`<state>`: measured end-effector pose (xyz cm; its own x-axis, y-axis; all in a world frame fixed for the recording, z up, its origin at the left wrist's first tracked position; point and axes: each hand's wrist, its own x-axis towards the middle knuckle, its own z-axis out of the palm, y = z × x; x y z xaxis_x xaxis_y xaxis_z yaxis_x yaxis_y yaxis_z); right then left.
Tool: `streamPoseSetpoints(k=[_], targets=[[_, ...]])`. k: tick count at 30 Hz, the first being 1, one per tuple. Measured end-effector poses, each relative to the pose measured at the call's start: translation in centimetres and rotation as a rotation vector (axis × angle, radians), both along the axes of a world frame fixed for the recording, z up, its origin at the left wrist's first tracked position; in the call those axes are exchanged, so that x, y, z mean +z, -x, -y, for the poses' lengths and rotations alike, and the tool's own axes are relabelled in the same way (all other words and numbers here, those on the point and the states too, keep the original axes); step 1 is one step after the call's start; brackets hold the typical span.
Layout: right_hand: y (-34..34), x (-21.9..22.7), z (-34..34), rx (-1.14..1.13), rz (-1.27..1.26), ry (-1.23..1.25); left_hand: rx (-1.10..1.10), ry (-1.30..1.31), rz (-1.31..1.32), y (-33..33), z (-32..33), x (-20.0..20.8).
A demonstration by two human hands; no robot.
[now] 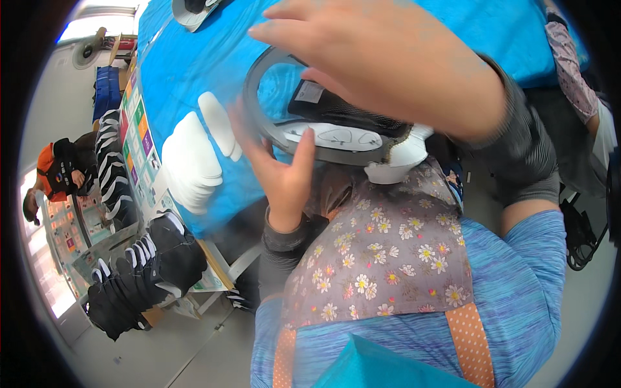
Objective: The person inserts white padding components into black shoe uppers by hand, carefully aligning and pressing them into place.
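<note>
In front of me, at the table's near edge, is a black mesh shoe upper (356, 114) with a white tag inside. A white oval panel (336, 137) with dark drawn lines lies along its near side, and a white end piece (401, 158) sits at its right. A grey curved band (253, 103) loops leftward from the upper, blurred. My left hand (278, 178) is beside the loop, thumb raised and apart from its smeared fingers; any contact is unclear. My right hand (317, 39) is above the upper, fingers stretched out, holding nothing visible.
White flat insole-shaped pieces (187, 158) are stacked on the blue-covered table (187, 71). Another shoe part (193, 14) lies at the far edge. Black shoes (145, 268) stand in a row at left. Another person in orange (52, 171) is at far left; a patterned sleeve (572, 68) shows at right.
</note>
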<state>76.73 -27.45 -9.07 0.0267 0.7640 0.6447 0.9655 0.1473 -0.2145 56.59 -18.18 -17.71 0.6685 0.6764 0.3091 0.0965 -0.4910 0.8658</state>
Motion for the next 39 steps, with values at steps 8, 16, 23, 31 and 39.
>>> streamPoseSetpoints(k=[8,16,23,31,39], targets=[[-0.7,-2.9,-9.2,0.047,0.116,0.405,-0.137,0.135,0.026,0.0,-3.5,0.0],[-2.4,-5.1,-9.0,0.110,0.286,0.249,-0.199,0.387,0.018,0.9,-8.2,0.8],[-2.3,-5.9,-7.7,0.074,0.236,0.166,-0.257,0.375,-0.084,0.8,-9.7,1.4],[-0.4,-4.9,-8.2,-0.149,0.265,0.455,-0.181,0.305,-0.175,0.5,-8.8,1.5],[-1.3,-5.7,-9.2,-0.070,0.061,0.318,-0.092,0.172,-0.222,-0.1,-7.7,2.1]])
